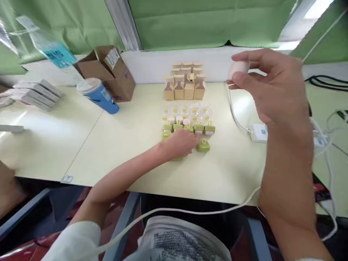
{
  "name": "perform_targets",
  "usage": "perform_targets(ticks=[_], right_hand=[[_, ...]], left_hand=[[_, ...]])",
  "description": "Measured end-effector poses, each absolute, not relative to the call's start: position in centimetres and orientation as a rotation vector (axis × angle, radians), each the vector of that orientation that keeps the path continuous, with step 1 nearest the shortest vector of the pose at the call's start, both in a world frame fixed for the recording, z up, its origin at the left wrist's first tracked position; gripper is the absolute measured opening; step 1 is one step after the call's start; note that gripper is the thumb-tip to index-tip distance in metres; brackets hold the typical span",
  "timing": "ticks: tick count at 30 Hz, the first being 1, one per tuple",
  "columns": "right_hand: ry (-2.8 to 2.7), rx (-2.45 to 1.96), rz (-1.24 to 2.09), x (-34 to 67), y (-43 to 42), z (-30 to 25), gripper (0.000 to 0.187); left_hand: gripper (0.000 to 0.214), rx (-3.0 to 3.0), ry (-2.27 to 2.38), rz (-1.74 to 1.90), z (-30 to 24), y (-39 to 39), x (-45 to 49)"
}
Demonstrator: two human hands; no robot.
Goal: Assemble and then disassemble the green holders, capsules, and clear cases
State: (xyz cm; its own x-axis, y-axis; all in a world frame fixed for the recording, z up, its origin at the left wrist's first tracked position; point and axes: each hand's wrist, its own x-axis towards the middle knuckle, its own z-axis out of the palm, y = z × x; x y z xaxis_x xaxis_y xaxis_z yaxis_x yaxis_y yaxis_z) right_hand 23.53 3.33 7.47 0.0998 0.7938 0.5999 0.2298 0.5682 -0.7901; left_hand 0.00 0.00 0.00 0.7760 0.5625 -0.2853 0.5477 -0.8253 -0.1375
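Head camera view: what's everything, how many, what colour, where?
Curtains: several, green, back.
Bottle: one, clear and blue, back left.
Cardboard box: one, brown, back left.
Cup: one, blue, left.
Flat boxes: several, white, far left.
Small boxes: several, tan, back middle.
Containers: about ten, clear, middle.
Cases: several, green, middle.
Cylinders: at least four, whitish, middle and raised right.
Block: one, white, right.
Cables: several, white, black, mostly right.
Tables: at least two, pale yellow, middle.
Armrests: three, blue-grey, front.
Left hand: one, bare, among cases.
Right hand: one, bare, raised, holding cylinder.
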Motion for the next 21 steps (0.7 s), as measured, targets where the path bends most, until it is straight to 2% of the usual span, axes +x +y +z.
perform_targets(ticks=[3, 5, 8, 11, 14, 17, 21], right_hand=[[-1.351, -0.987, 0.525, 23.3, 3.7, 7.0, 0.050], [-1.336, -1.045, 0.483, 23.0, 3.6, 6.8, 0.049], [-1.407, -1.101, 0.399, 22.3, 3.0, 6.6, 0.045], [-1.468, -1.005, 0.502, 21.3, 1.9, 6.7, 0.043], [-1.535, -0.906, 0.593, 20.1, 0.7, 6.9, 0.038], [-1.634, -0.888, 0.518, 19.1, -0.2, 6.7, 0.037], [-1.793, -0.903, 0.363, 18.8, -0.7, 6.6, 0.036]], left_hand=[[0.033, -2.942, -0.878, 0.444, 1.8, 0.0, 0.0], [0.036, -3.043, -0.880, 0.237, 3.5, 0.4, -0.4], [0.040, -3.259, -0.924, -0.395, 5.5, 2.0, -1.6], [0.043, -3.376, -0.983, -1.183, 5.6, 4.0, -3.3], [0.050, -3.453, -0.977, -1.664, 4.1, 5.6, -4.5], [0.054, -3.537, -0.982, -1.899, 2.9, 6.4, -4.9], [0.051, -3.634, -0.996, -1.936, 3.2, 6.2, -5.2]])
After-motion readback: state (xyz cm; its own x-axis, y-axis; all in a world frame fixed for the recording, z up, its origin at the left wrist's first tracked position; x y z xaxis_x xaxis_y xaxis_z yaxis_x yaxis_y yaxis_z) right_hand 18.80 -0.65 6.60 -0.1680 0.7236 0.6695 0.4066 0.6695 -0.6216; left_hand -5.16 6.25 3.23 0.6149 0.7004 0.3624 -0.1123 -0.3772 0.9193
